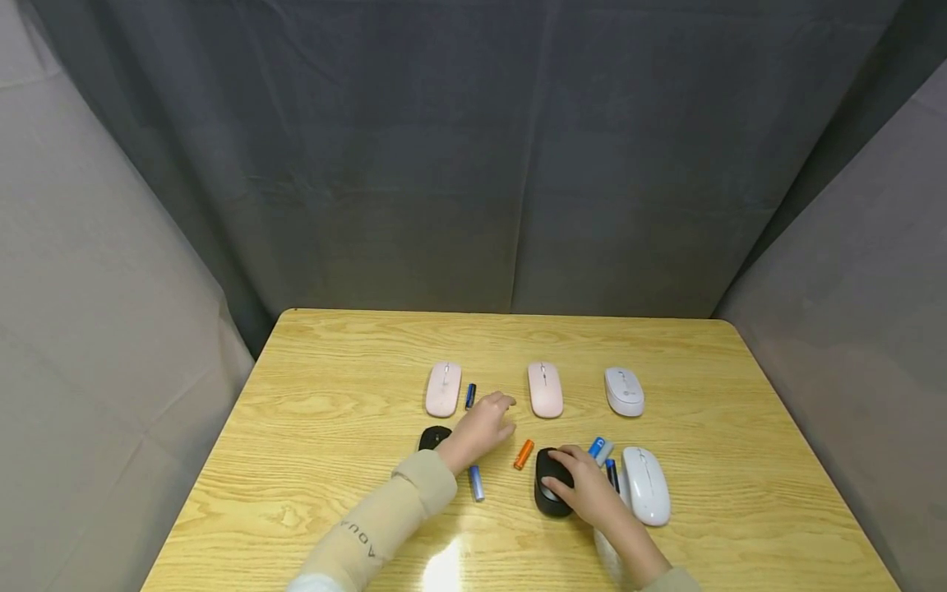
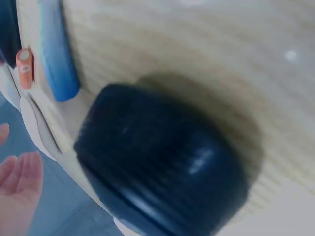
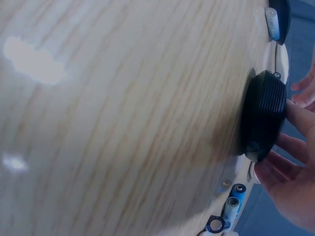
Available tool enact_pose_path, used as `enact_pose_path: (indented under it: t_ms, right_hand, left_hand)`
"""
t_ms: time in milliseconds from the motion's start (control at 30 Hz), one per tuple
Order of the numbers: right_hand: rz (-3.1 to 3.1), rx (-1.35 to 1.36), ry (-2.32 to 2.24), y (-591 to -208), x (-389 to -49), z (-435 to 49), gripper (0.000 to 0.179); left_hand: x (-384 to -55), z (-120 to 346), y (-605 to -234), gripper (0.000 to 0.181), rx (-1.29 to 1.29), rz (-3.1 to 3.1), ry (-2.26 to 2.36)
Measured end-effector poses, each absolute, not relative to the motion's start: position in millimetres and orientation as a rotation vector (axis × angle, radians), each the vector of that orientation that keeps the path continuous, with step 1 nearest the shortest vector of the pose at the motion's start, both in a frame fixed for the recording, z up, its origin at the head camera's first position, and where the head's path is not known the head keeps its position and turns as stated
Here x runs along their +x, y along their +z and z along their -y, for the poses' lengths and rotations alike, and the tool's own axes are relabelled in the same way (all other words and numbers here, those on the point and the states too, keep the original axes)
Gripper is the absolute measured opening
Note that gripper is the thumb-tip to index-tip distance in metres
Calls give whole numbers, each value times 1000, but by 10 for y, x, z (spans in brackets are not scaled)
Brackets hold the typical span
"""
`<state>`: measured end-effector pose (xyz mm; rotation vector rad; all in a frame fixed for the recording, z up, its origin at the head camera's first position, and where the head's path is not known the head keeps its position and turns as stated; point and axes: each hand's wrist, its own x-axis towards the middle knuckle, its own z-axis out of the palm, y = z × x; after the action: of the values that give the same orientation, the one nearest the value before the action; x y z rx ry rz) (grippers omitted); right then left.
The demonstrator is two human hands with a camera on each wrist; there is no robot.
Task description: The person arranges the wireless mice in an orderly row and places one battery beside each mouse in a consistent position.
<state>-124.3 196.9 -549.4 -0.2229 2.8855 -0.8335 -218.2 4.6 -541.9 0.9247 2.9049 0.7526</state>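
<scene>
My right hand [image 1: 592,489] grips a black computer mouse [image 1: 546,470] at the front middle of the table. In the right wrist view, its thumb and fingers hold the ribbed sides of this mouse [image 3: 265,118]. My left hand [image 1: 479,429] reaches over the table with its fingers loosely extended and nothing in them. Just right of it lies an orange battery [image 1: 524,455]. A second black mouse [image 1: 433,437] is partly hidden behind the left wrist, and a silver-blue battery [image 1: 477,483] lies beside that forearm. A dark blue battery [image 1: 470,395] is just beyond the left hand.
Two pink mice [image 1: 443,389] and a white mouse [image 1: 625,392] form a back row. Right of my right hand lie several batteries [image 1: 596,446] and a white mouse [image 1: 648,487]. Another white mouse [image 1: 607,552] is partly covered by the right forearm. A grey curtain [image 1: 473,164] hangs behind the table.
</scene>
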Motion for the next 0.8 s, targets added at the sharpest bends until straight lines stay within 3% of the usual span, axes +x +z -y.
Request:
enact_pose_path:
  t_ms: [800]
  right_hand:
    - [-2910,-237,-809,-5508,-1239,-1971,46]
  left_hand:
    - [-1856,-9,-5593,40,961,-2726,694]
